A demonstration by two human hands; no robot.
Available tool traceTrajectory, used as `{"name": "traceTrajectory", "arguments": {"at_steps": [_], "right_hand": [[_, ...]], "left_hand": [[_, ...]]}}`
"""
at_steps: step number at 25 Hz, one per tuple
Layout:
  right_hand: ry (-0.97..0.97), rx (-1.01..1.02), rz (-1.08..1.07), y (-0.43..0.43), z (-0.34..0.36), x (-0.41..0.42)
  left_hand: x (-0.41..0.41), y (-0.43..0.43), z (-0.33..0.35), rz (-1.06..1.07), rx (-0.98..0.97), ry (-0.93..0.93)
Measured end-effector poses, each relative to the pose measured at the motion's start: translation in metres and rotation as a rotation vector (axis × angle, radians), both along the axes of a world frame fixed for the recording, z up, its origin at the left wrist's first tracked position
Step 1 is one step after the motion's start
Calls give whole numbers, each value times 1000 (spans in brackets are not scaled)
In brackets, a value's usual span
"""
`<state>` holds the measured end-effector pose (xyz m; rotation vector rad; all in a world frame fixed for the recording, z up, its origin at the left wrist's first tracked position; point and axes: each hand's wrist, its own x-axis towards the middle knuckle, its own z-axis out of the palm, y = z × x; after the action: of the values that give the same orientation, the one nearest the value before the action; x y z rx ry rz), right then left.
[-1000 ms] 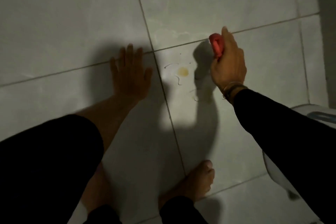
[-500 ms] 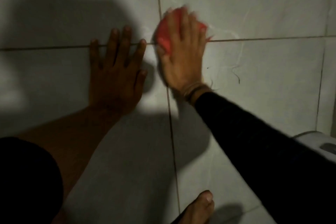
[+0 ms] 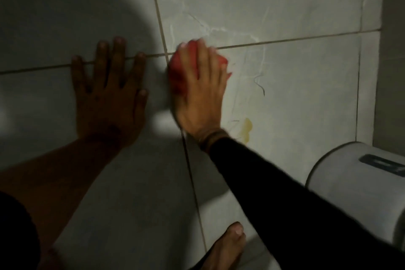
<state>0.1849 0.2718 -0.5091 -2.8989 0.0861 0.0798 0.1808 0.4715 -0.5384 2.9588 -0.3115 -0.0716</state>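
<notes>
My right hand [image 3: 197, 94] lies over a red sponge-like pad [image 3: 175, 72] and presses it onto the pale floor tile [image 3: 295, 94]. Its fingers drape round the pad, near the crossing of two grout lines. My left hand [image 3: 109, 98] rests flat on the floor in shadow just left of it, fingers spread and holding nothing. A small yellow stain [image 3: 247, 127] marks the tile to the right of my right wrist. Thin dark hairs [image 3: 260, 86] lie above the stain.
A white rounded object with a grey inset [image 3: 361, 182] stands on the floor at the lower right. A grey wall edge [image 3: 392, 50] runs down the right side. My bare foot [image 3: 230, 245] is planted at the bottom. A large shadow covers the left tiles.
A second ago my right hand held the red pad upright above the yellow stain. It has since laid the pad flat on the tile to the stain's upper left. The left hand stayed flat.
</notes>
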Motion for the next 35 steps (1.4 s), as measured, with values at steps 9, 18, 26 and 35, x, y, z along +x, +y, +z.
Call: {"name": "traceTrajectory", "arguments": {"at_steps": [9, 18, 26, 35], "right_hand": [[89, 39, -204, -48, 13, -52], [328, 109, -255, -90, 42, -171], [223, 60, -155, -98, 22, -113], [37, -38, -276, -91, 7, 34]], "left_hand": [[0, -2, 2, 6, -15, 18], [-1, -3, 10, 12, -47, 68], [1, -3, 11, 18, -61, 69], [0, -3, 8, 1, -9, 38]]}}
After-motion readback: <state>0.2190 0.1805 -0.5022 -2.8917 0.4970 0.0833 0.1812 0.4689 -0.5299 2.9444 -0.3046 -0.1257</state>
